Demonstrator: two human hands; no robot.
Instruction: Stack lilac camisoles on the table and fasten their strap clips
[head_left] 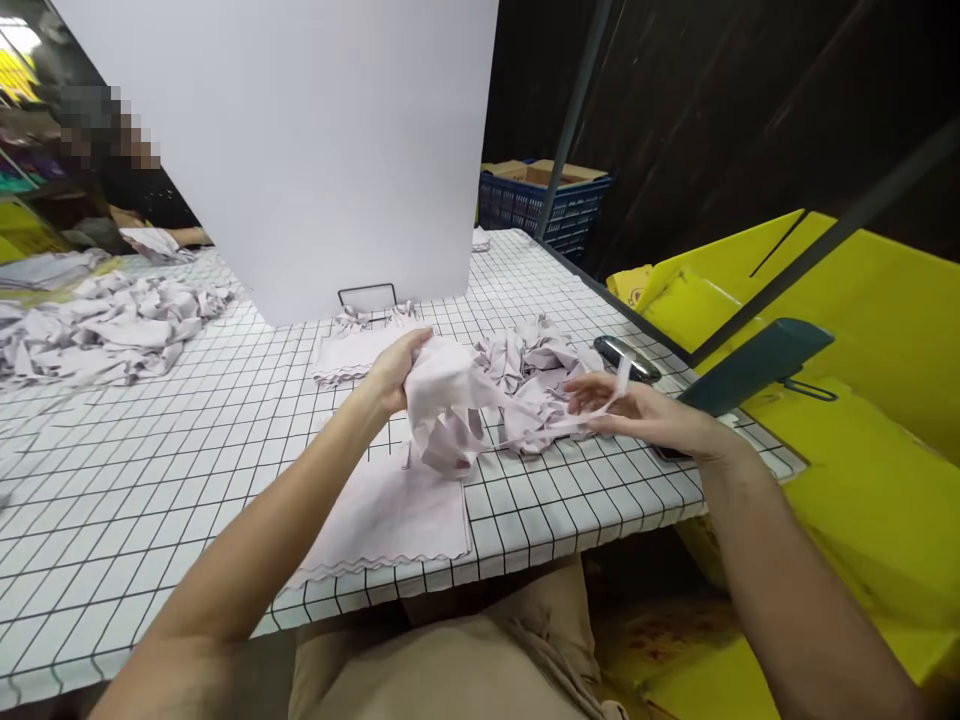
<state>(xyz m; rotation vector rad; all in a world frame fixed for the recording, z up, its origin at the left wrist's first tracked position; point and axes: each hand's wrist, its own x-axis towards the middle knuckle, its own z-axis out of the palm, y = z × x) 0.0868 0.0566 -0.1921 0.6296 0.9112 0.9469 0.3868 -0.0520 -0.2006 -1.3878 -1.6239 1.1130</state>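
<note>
My left hand [397, 372] is closed on a bunched piece of pale pink cloth [441, 385], with cut, ragged ends hanging below it. A thin strip of the same cloth [622, 380] runs over to my right hand [645, 408], whose curled fingers hold it, one end looping up past the thumb. Under the held cloth lies a flat stack of pale pink fabric [397, 515] with a wavy edge, near the table's front. Between and behind my hands sits a heap of crumpled cloth scraps [536, 365].
A white-and-black checked cloth covers the table [187, 450]. Farther back are another fabric stack [352, 352], a white board [322, 150] and a dark shiny object [628, 358]. More scraps [112, 325] and a co-worker's hand [191, 236] are at left. Yellow bags [847, 490] stand right.
</note>
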